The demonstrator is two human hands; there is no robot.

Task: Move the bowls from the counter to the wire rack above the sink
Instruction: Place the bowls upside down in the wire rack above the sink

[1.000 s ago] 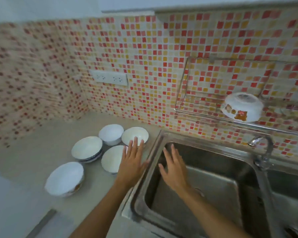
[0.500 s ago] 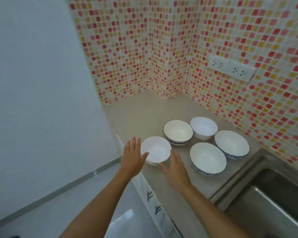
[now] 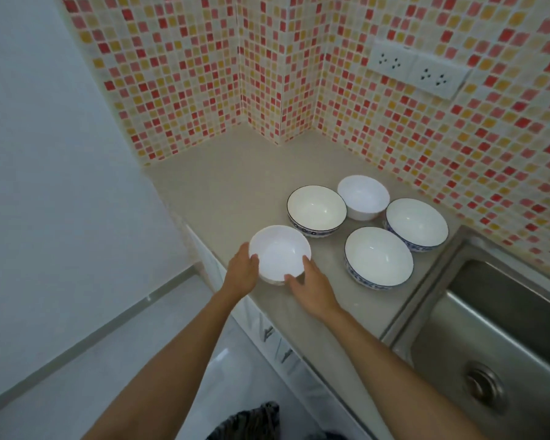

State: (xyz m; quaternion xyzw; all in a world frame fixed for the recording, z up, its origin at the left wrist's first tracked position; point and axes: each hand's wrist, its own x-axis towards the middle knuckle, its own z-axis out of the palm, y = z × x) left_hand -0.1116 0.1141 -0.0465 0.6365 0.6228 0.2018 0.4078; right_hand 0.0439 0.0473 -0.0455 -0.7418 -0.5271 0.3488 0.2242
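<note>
so far, nothing visibly racked: cupped the plain white bowl (image 3: 279,253) at counter (image 3: 235,188) edge, left hand (image 3: 241,272) and right hand (image 3: 311,289), fingers curled round its sides; left four other bowls (image 3: 367,220) standing, wire rack out of view.

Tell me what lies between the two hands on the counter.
In the head view, the plain white bowl sits between the left hand and right hand, both touching its sides on the beige counter.
</note>
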